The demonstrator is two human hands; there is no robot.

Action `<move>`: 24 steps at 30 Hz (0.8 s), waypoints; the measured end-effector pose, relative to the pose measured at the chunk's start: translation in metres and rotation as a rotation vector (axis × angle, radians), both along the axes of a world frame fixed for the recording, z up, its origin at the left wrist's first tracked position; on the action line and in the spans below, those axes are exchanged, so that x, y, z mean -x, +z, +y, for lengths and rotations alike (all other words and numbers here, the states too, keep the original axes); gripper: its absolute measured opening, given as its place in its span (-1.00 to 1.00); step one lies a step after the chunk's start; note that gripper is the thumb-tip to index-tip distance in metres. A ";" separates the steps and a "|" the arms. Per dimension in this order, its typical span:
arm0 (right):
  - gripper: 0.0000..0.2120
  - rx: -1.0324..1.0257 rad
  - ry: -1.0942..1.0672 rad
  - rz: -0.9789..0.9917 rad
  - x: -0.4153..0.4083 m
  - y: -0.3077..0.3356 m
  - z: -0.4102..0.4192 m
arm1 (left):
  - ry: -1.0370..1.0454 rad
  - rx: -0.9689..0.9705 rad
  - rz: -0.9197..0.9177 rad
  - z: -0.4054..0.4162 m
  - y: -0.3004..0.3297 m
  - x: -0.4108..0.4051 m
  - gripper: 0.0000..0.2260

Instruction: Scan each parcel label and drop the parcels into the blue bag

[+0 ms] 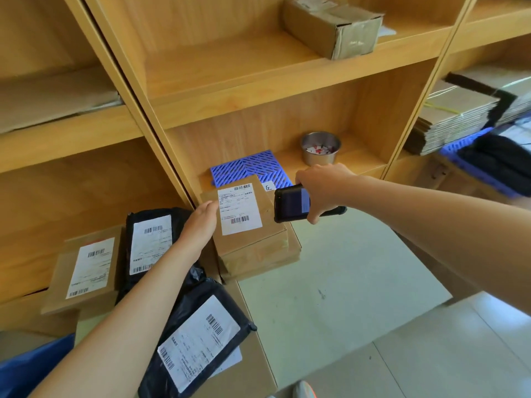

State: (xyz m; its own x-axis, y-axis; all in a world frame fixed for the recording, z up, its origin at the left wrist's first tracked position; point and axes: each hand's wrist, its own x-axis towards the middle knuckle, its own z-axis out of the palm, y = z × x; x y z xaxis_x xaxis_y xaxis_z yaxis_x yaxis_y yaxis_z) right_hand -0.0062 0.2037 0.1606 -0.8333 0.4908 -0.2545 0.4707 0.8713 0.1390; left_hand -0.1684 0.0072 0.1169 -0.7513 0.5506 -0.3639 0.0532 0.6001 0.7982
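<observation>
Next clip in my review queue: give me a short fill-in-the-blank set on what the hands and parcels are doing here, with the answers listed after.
1. The right hand holds a handheld ____ beside the labelled brown parcel.
2. The left hand rests against the ____ edge of that parcel's white label.
3. The metal bowl stands on the shelf behind a ____ plastic grid mat.
4. The nearest parcel is wrapped in ____ plastic.

Missing words: scanner; left; blue; black

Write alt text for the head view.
The right hand aims a handheld scanner at the label on a brown parcel, steadied by the left hand. Three more labelled parcels lie lower left, against wooden shelves.
</observation>
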 end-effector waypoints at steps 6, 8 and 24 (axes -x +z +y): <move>-0.23 -0.004 0.007 0.014 0.006 -0.006 0.006 | -0.002 0.004 -0.020 0.000 -0.006 0.003 -0.59; -0.21 0.058 -0.057 0.068 0.012 -0.013 0.006 | 0.004 0.008 -0.009 0.000 -0.013 0.009 -0.58; -0.37 1.043 -0.746 0.671 0.068 -0.090 -0.036 | 0.169 -0.026 -0.103 -0.015 -0.065 0.025 -0.65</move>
State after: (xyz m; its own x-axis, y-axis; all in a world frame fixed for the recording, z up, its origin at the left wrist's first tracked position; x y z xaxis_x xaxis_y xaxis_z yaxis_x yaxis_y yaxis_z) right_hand -0.0747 0.1677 0.0701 -0.5751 0.6945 -0.4322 0.5717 -0.0366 -0.8196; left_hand -0.1938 -0.0074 0.0521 -0.7934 0.4304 -0.4304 -0.1287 0.5724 0.8098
